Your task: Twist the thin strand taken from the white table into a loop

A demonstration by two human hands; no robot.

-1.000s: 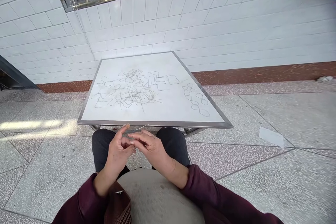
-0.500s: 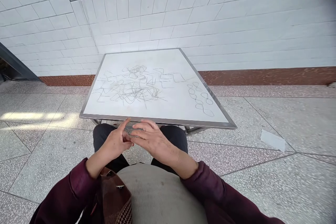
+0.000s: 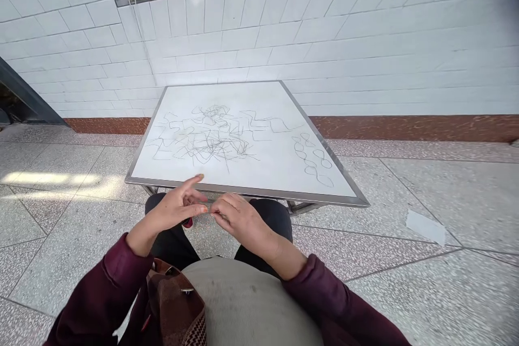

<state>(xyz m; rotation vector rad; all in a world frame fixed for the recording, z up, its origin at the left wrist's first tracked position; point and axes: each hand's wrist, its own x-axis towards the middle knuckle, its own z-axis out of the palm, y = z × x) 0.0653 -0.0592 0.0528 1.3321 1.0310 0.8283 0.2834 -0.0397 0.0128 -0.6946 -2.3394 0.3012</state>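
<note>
The left hand (image 3: 174,211) and right hand (image 3: 239,221) are bare, emerging from dark maroon long sleeves (image 3: 101,292) over a pale beige ribbed top (image 3: 243,308), with black trousers (image 3: 267,213) on the legs.

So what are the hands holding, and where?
Cannot tell: the left hand and right hand pinch fingers together, but nothing shows between them; something red peeks under the left palm.
</note>
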